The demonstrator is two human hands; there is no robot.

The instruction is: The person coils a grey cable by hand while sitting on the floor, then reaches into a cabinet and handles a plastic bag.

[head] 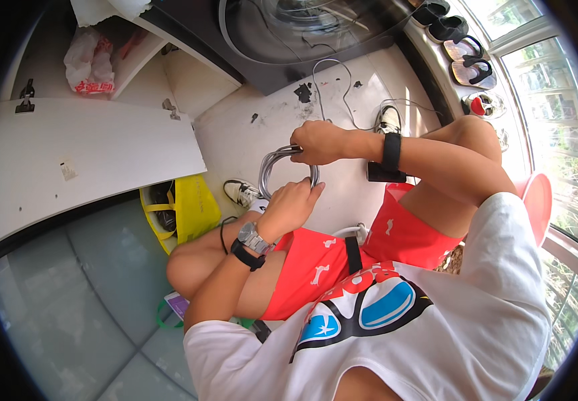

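Observation:
A coil of grey cable (pixel 268 173) hangs between my two hands, its loops gathered into a ring. My left hand (pixel 293 206), with a watch and a black band at the wrist, grips the lower right side of the coil. The top of the ring is held in my right hand (pixel 319 143), which has a black strap further up the forearm. A loose length of the same cable (pixel 350 95) runs from near my right hand over the pale floor, looping past my shoe (pixel 389 119). The fingertips of both hands are partly hidden.
A front-loading washing machine (pixel 269 75) stands ahead, beside an open white cabinet whose panel (pixel 98 160) juts out at left. Below it is a yellow bag (pixel 196 208). Sandals (pixel 472 72) and shoes line the window ledge at right. A black box (pixel 385 173) lies by my right leg.

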